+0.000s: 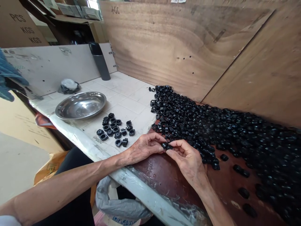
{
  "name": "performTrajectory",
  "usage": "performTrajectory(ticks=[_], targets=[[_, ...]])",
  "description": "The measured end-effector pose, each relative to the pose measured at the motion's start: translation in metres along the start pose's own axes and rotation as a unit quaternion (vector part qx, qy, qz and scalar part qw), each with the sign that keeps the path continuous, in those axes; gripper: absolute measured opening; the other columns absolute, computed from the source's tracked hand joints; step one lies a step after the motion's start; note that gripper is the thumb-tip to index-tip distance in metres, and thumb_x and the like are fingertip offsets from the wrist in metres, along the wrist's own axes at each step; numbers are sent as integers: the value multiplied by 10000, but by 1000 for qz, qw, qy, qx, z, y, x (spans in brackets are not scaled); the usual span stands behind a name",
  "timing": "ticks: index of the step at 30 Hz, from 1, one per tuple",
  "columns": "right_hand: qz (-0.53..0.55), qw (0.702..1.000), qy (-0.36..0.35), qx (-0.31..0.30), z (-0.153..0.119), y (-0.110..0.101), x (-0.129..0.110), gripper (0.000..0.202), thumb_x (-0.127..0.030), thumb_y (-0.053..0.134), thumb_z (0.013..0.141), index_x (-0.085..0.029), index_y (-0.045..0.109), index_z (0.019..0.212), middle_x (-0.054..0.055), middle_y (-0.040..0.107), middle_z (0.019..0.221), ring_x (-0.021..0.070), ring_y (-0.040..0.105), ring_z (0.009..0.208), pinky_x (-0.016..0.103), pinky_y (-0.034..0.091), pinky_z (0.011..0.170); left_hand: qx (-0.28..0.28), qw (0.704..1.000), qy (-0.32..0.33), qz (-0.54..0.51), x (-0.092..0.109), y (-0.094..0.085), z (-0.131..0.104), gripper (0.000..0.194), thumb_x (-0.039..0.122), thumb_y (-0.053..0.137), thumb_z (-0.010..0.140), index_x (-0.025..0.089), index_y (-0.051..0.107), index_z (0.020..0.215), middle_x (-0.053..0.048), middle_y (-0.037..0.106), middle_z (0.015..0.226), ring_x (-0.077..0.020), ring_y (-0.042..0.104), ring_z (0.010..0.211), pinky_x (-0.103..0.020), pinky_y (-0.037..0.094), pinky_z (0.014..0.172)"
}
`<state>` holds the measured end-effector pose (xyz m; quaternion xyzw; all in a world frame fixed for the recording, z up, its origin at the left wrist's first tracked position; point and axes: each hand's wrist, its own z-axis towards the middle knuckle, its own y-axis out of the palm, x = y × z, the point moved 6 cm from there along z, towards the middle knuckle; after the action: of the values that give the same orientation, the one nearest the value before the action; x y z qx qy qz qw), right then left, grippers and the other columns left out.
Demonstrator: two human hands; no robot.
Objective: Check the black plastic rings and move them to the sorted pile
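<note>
Both hands meet over the dark red surface near the table's front edge. Between their fingertips is a small black plastic part (166, 146). My left hand (143, 147) pinches it from the left, my right hand (188, 157) from the right. Whether it is one piece or two joined pieces cannot be told. Just beyond the hands spreads a large pile of black parts (211, 125), reaching far to the right. A smaller group of black parts (115, 127) lies on the pale tabletop, left of my left hand.
A shallow metal bowl (81, 105) stands on the left of the pale tabletop (131, 103). Behind it are a plastic-wrapped roll (69, 85) and a dark bottle (101, 62). Wooden boards (176, 40) wall the back. An open sack (119, 204) hangs below the front edge.
</note>
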<state>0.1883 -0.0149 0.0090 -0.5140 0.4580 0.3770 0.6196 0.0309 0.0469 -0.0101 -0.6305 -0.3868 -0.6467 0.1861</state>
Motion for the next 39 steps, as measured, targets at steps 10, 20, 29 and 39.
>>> performTrajectory(ticks=[10, 20, 29, 39], targets=[[-75, 992, -99, 36, -4, -1, -15, 138, -280, 766, 862, -222, 715, 977, 15, 749, 869, 173, 718, 769, 255, 575, 715, -17, 999, 13, -41, -3, 2, 1, 354, 232, 851, 773, 137, 714, 1085, -39, 745, 927, -139, 697, 847, -267, 538, 835], [-150, 948, -274, 55, -13, 2, -40, 111, -138, 667, 934, -201, 752, 966, 52, 752, 954, 167, 724, 885, 254, 582, 820, -16, 997, 33, -67, -2, 6, 0, 363, 255, 857, 779, 133, 705, 1086, -56, 752, 986, -158, 718, 917, -300, 549, 912], [-179, 963, -186, 77, -13, 3, -17, 267, -316, 624, 987, -175, 614, 1214, 29, 749, 844, 157, 731, 705, 235, 588, 667, 2, 993, 97, 71, 2, 5, -5, 303, 252, 779, 839, 145, 694, 1110, -79, 725, 1047, -175, 701, 902, -326, 568, 851], [-206, 953, -221, 0, -13, 9, -23, 179, -256, 541, 1017, -189, 639, 1151, 52, 737, 925, 180, 715, 819, 254, 541, 745, 14, 991, 92, 92, 5, 3, -4, 305, 259, 761, 843, 132, 690, 1111, -100, 742, 1026, -215, 728, 914, -361, 587, 854]])
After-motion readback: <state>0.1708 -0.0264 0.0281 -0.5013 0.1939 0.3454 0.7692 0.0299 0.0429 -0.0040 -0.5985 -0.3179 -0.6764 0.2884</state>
